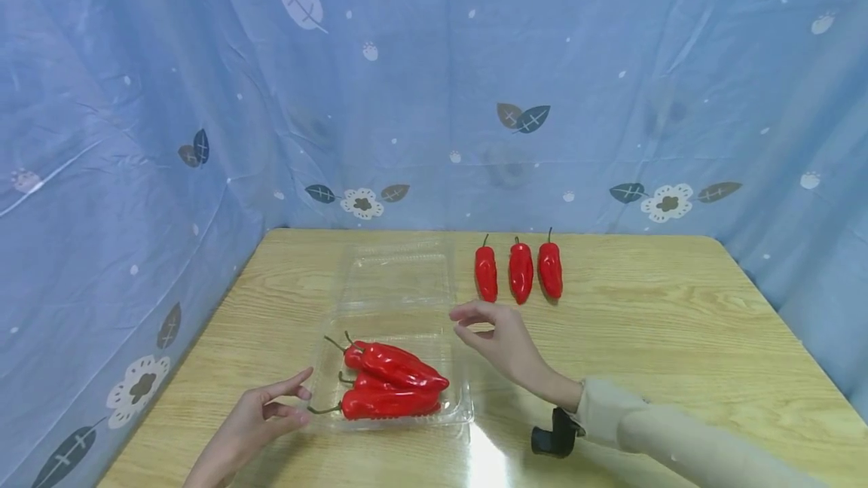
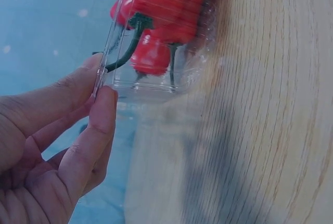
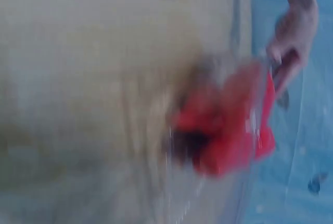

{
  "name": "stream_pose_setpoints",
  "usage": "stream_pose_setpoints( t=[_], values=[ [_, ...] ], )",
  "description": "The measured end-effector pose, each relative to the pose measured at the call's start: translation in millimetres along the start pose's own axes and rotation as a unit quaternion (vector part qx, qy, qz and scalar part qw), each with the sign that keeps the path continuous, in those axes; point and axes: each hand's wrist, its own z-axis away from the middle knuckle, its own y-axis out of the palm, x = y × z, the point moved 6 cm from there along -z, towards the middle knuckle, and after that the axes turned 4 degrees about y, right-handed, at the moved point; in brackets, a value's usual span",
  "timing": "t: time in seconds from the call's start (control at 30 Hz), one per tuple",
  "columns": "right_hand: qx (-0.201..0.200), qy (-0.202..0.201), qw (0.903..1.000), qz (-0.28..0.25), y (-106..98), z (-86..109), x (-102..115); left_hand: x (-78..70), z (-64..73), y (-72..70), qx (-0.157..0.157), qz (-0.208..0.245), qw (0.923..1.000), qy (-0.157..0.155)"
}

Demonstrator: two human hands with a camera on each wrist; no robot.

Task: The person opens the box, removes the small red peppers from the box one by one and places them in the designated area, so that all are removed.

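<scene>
The left hand [image 1: 261, 414] pinches the left rim of the clear plastic box [image 1: 464, 390], red peppers [image 1: 392, 400] inside lying just beside its fingers; the right hand [image 1: 507, 343], fingers narrowly parted, hovers at the box's right edge.

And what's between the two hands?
In the head view, the clear tray with red peppers lies between the left hand and the right hand.
</scene>
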Motion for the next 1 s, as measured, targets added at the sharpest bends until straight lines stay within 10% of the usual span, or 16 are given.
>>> stream_pose_setpoints(
  t=[0.43, 1.0],
  values=[
    [0.118, -0.008, 0.9881, -0.099, 65.7, 14.3, -8.2, 1.0, 1.1, 0.2, 0.003, 0.005, 1.0, -0.002],
    [0.169, -0.031, 0.9846, -0.032, 110.3, -18.0, -7.3, -1.0, 0.4, 0.7, 0.008, 0.017, 0.9998, 0.012]
  ],
)
